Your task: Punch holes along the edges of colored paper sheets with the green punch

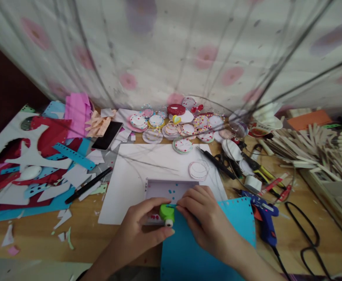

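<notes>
My left hand is wrapped round a small green craft punch, its thumb and fingers on either side of it. My right hand pinches a blue paper sheet near its corner, at the mouth of the punch. The sheet hangs down toward me, and small punched marks run along its right edge. Just beyond my hands lies a shallow white tray holding a few blue paper bits. Under the tray is a white sheet of paper. My right fingertips are partly hidden.
Coloured paper scraps, a phone and a black pen lie left. Decorated paper discs stand at the back. On the right are a blue glue gun, black-handled scissors and wooden sticks.
</notes>
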Available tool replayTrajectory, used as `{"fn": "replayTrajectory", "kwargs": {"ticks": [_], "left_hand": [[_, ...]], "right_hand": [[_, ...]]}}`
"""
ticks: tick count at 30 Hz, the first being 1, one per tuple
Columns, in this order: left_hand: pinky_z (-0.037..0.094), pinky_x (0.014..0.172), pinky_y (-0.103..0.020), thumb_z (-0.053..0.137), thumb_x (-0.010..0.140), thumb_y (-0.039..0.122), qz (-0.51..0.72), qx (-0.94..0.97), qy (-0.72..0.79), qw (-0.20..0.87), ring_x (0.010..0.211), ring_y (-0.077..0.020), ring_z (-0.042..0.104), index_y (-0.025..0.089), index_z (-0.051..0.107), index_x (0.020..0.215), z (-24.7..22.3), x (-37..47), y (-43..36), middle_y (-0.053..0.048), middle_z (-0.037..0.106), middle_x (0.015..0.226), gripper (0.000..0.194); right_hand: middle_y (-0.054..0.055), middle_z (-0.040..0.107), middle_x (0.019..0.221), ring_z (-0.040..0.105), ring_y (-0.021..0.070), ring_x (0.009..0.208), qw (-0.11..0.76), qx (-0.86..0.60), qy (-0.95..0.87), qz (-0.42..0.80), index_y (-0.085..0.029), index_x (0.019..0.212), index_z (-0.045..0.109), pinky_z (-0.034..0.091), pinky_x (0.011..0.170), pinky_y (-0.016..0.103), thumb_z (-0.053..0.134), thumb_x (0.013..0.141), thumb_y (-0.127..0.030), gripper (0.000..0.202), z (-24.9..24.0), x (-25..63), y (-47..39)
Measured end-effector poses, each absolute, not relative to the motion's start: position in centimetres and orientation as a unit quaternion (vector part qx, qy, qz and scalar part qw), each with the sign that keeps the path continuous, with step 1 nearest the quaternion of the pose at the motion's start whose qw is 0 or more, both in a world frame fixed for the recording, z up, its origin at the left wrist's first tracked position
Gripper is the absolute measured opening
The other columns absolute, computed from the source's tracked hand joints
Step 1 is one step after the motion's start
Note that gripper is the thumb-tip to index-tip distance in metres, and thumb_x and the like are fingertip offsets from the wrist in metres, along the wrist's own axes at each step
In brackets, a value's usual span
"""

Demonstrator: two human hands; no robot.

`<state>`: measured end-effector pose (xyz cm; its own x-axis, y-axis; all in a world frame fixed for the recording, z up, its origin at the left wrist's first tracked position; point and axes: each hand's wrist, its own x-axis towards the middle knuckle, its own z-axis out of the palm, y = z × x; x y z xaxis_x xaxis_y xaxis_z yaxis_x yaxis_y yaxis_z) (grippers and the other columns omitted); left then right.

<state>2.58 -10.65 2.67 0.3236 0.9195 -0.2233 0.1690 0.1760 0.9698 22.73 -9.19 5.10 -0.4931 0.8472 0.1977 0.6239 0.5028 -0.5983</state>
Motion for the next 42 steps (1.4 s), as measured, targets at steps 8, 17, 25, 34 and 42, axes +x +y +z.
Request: {"fn": "replayTrajectory", "kwargs": {"ticks": [8,17,25,34,42], "left_hand": [[0.054,0.087,-0.032,0.073,0.072,0.032,0.294,0.568,0.552,0.535,0.097,-0.0229,0.065,0.023,0.065,0.11,2.3,2.9,-11.0,-0.006,0.069,0.107,0.039],[0.052,0.09,-0.033,0.072,0.074,0.035,0.293,0.563,0.541,0.552,0.103,-0.0246,0.062,0.024,0.063,0.11,2.7,2.9,-10.7,-0.006,0.067,0.111,0.039],[0.048,0.092,-0.04,0.066,0.079,0.041,0.278,0.616,0.554,0.487,0.104,-0.0269,0.06,0.02,0.06,0.114,2.7,2.9,-10.8,-0.009,0.065,0.113,0.041],[0.046,0.09,-0.039,0.06,0.083,0.04,0.289,0.641,0.55,0.451,0.099,-0.0261,0.06,0.02,0.06,0.108,2.4,3.8,-10.3,-0.009,0.067,0.105,0.032],[0.048,0.085,-0.034,0.061,0.083,0.033,0.324,0.669,0.505,0.439,0.096,-0.024,0.062,0.017,0.06,0.109,2.6,4.5,-9.5,-0.009,0.068,0.103,0.03]], "right_hand": [[0.004,0.057,0.077,0.047,0.0193,0.077,0.257,-0.447,-0.821,0.245,-0.018,0.083,0.06,0.032,0.069,0.033,0.045,0.095,-0.015,0.019,5.0,22.7,-9.1],[0.004,0.057,0.077,0.047,0.0197,0.076,0.25,-0.443,-0.825,0.248,-0.018,0.084,0.062,0.032,0.069,0.033,0.044,0.095,-0.015,0.02,5.1,22.8,-9.1],[0.005,0.057,0.077,0.048,0.0202,0.076,0.256,-0.447,-0.822,0.242,-0.017,0.083,0.061,0.033,0.068,0.033,0.045,0.095,-0.014,0.02,5.0,22.6,-8.9],[0.005,0.062,0.081,0.054,0.0211,0.08,0.255,-0.457,-0.819,0.236,-0.018,0.088,0.061,0.042,0.072,0.034,0.05,0.093,-0.019,0.013,4.7,22.8,-8.9],[0.006,0.068,0.118,0.064,0.0251,0.105,0.19,-0.361,-0.817,0.409,-0.023,0.123,0.059,0.051,0.087,0.035,0.073,0.077,-0.04,0.051,6.6,24.2,-6.4]]}}
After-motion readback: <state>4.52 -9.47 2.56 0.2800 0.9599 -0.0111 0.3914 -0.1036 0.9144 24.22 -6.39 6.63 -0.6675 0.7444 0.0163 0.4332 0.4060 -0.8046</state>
